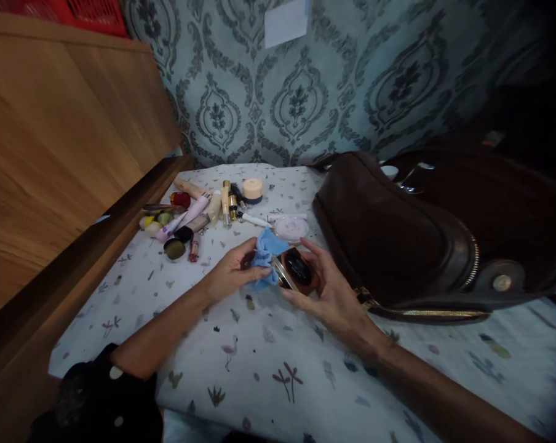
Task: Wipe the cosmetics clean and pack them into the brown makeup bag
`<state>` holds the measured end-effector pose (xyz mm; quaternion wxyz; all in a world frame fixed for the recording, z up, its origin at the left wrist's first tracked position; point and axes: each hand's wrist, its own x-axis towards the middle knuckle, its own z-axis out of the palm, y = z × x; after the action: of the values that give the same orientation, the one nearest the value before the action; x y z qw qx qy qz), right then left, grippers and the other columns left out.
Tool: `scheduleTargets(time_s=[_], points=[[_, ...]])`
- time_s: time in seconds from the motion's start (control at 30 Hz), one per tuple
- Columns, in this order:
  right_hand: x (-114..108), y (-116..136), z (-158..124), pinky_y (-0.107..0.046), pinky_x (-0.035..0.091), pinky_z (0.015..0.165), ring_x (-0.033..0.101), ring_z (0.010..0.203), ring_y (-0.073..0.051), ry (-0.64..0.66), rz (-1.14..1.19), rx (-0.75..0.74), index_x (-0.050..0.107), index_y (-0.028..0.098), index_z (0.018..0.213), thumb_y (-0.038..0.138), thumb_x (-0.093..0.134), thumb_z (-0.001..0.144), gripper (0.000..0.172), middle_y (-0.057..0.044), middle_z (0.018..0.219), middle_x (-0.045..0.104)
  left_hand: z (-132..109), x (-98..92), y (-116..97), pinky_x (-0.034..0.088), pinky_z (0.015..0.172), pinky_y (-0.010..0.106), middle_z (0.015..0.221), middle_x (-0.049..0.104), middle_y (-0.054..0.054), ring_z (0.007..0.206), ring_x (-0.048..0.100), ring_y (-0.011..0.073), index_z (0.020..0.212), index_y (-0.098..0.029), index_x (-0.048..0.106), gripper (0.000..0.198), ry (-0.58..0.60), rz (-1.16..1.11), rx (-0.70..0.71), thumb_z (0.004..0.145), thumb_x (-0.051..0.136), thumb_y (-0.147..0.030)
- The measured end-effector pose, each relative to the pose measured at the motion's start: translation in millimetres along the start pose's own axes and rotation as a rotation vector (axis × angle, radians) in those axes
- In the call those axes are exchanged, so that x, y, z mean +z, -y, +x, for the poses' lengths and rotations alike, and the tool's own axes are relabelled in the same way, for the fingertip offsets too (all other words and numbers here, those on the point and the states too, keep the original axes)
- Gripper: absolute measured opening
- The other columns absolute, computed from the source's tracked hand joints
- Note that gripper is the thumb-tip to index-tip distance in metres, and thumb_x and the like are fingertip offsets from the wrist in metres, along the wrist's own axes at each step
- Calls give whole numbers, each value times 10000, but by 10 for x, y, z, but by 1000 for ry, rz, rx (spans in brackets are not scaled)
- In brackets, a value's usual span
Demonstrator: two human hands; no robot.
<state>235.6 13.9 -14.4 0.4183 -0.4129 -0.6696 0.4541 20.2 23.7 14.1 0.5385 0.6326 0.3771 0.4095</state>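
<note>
My right hand (pixel 321 280) is closed around a rounded brown-and-black cosmetic container (pixel 297 267) with a gold band on its left side; its exact kind I cannot make out. A crumpled blue cloth (pixel 265 249) is pinched in my left hand (pixel 241 264) and presses against the gold-banded side. Both hands are above the patterned sheet (pixel 254 363). Just behind them lies a clear round flat case (pixel 291 228), with a white pen-like stick (pixel 254 219) to its left.
Tubes, small bottles and a makeup brush (pixel 174 248) lie grouped at the back left, near a cream round jar (pixel 253 189). On the right stands an open brown leather bag (pixel 393 246). A wooden panel (pixel 70 117) borders the left, and patterned wallpaper (pixel 299 101) rises behind.
</note>
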Motion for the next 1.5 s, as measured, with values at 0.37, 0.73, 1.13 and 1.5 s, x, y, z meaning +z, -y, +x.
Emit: scheduleTargets(time_s=[0.37,0.73,1.13,1.5], points=[[-39,107,13,-486,563,969,610,1196,-288,291,165,41,305,264,1534,403,744,770,893,-149,1531,394,-35,40,-76,467,771,281,839,588,12,812,555,163,860,-159,617,290,-169,151,58,849,660,-446],[-60,150,53,-419,614,780,663,972,-250,111,90,-5,494,264,1291,431,815,671,718,-100,1208,596,-48,-99,-101,430,990,392,1113,659,54,1073,583,228,1126,-207,676,500,-291,556,272,694,491,-37],[-50,51,78,-503,531,959,627,1107,-311,-54,-200,-123,532,228,1264,471,793,671,692,-131,1236,594,-100,280,-120,516,844,321,1200,625,90,1047,618,217,1002,-193,552,326,-295,-118,81,725,706,-270],[-20,28,27,-498,548,932,612,1094,-302,-76,-298,-185,520,279,1290,373,793,691,665,-88,1171,564,-104,339,5,452,1030,344,1247,630,63,1182,575,224,1182,-240,679,305,-254,49,129,895,590,-290]])
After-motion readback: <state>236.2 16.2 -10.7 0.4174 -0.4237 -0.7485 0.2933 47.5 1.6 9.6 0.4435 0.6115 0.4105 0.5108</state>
